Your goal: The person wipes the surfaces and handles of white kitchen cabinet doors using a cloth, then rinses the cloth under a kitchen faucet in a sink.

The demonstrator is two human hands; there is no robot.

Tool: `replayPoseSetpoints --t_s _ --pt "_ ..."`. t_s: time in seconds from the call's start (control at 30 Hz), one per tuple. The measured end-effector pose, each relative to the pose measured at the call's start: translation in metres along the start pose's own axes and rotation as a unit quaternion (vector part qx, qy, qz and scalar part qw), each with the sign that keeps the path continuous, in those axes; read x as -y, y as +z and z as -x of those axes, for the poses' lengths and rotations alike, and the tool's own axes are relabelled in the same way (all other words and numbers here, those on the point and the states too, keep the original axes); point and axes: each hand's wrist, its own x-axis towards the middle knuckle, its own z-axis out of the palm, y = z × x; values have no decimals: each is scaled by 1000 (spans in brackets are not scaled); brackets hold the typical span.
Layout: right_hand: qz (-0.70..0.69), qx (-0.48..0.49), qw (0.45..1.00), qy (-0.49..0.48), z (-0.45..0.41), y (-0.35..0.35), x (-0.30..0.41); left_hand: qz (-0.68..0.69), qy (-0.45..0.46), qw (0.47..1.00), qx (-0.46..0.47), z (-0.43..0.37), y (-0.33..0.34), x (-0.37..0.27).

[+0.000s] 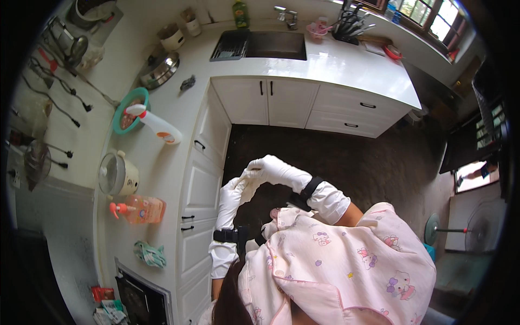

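My left hand (232, 196) and my right hand (271, 170) both wear long white gloves. They meet in front of my body, above the dark floor beside the counter cabinets. My right fingers are bent down against the fingertips of my left glove. Whether they pinch the glove material or something small and white is hidden by the overlap. A black strap (224, 235) with a small device circles my left wrist. Another black strap (312, 186) with a device is on my right wrist.
The left counter holds a spray bottle (158, 128), a green basin (119, 118), a small electric pot (126, 174), a pump bottle (144, 209) and a green cloth (150, 254). Ahead are a sink (276, 45) and a knife block (347, 34). A fan (481, 231) stands right.
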Motion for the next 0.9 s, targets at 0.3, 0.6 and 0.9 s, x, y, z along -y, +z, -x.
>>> replayPoseSetpoints --t_s 0.3,0.6,0.9 --pt "-400 131 901 -106 -25 -29 -48 190 131 969 -91 -17 27 -46" --pt "-649 107 752 -32 -18 -24 -55 180 106 969 -129 -42 19 -21" --pt "-341 246 907 -11 -24 -67 -55 96 136 969 -184 -54 30 -54"
